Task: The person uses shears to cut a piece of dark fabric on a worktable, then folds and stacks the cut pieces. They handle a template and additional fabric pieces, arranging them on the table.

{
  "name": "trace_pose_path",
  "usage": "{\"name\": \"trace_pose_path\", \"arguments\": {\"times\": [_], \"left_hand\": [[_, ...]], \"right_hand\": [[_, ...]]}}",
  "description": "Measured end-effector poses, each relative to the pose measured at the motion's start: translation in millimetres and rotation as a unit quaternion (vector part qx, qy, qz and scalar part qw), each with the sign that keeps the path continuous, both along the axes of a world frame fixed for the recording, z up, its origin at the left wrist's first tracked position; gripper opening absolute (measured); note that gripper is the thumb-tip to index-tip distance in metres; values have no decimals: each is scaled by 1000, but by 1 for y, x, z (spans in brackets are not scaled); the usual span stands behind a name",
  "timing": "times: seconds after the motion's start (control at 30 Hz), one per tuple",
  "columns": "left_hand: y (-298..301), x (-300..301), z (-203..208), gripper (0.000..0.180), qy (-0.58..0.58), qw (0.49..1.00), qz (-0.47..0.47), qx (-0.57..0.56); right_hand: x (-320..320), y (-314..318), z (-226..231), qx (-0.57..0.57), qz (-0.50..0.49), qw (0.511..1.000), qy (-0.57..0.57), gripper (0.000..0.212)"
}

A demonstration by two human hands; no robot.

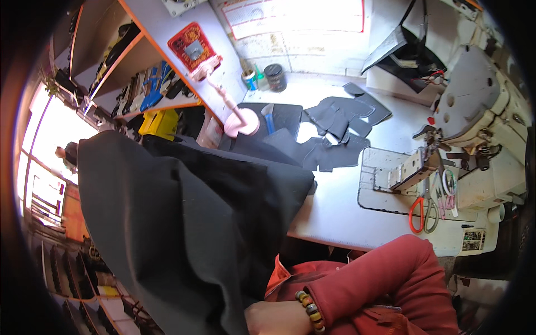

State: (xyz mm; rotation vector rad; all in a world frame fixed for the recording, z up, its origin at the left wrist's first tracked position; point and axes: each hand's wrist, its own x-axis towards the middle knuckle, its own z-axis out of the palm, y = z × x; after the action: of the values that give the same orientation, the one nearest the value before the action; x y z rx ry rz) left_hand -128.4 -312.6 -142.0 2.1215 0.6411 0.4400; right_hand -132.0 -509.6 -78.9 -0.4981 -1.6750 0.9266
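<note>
Black sheet material bulks closest to the camera, spreading from 7 to 10 o'clock in tall loose folds, its farther edge lying over the desk. This sheet is what the work centres on. Behind it at 10 o'clock sits a yellow object by the shelves; at 11 o'clock a pink jointed arm ends in a round disc. The left hand is out of sight, so I cannot tell whether it grips anything. At 6 o'clock the right hand, with a beaded bracelet at its wrist, meets the sheet's near edge; its fingers are hidden, so I cannot tell whether they are spread or closed. Dark cut pieces lie at 1 o'clock, a sewing machine stands between 2 and 3, and orange-handled scissors rest between 3 and 4.

My reading is that the step in hand is handling or turning the big sheet. Next, probably, both hands need to take its edges and lay it flatter, keeping the folds off the cut pieces.
</note>
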Motion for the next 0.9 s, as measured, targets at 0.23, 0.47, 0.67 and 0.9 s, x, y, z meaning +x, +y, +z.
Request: {"name": "trace_pose_path", "arguments": {"times": [0.23, 0.47, 0.67, 0.9], "left_hand": [[12, -57, 1, 46, -2, 997, 73, 32], [54, -113, 28, 46, -171, 960, 187, -118], [107, -166, 55, 46, -377, 864, 211, -258], [139, -212, 50, 46, -460, 798, 225, -317]], "right_hand": [[-7, -1, 3, -70, 90, 993, -23, 29], [-29, 7, 5, -44, 121, 977, -169, 29], [54, 20, -59, -220, 143, 945, -193, 36], [142, 86, -167, -556, -281, 706, 336, 46]]}}
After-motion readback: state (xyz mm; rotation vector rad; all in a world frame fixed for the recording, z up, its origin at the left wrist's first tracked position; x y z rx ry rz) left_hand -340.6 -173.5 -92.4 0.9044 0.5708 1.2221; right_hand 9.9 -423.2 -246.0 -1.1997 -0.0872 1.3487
